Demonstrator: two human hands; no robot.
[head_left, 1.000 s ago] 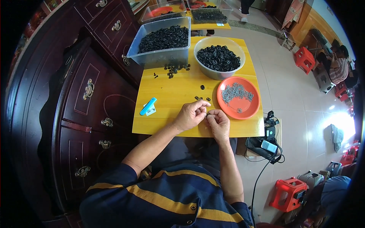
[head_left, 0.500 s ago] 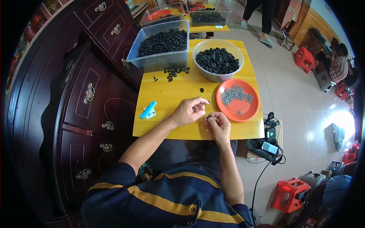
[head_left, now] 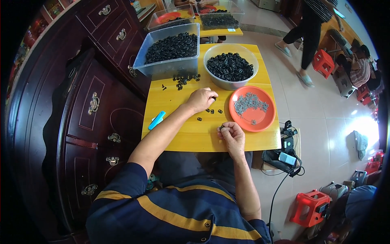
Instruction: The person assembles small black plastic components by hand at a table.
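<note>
My left hand (head_left: pixel 201 100) reaches over the middle of the yellow table, its fingertips closed on a small black oval piece (head_left: pixel 214 98). Just below it, several loose black pieces (head_left: pixel 212 111) lie on the wood. Close to the near edge, my right hand (head_left: pixel 234 137) pinches another small black piece (head_left: pixel 222 127) between thumb and fingers; the fingers cover most of it. Beside that hand sits an orange plate (head_left: pixel 260 122) with a heap of thin grey pins (head_left: pixel 248 103). Behind the plate stands a round clear tub (head_left: pixel 230 84) full of black oval pieces.
A rectangular clear bin (head_left: pixel 170 67) of black parts stands at the back left, with a scatter of pieces (head_left: pixel 185 81) before it. A light-blue tool (head_left: pixel 157 120) lies at the left edge. Dark wooden drawers (head_left: pixel 93 103) border the table's left; a person (head_left: pixel 310 36) walks at the far right.
My left hand has moved away from the right hand, up and slightly left, showing more loose pieces on the table. The right hand stays nearly in place. The walking person has come closer.
</note>
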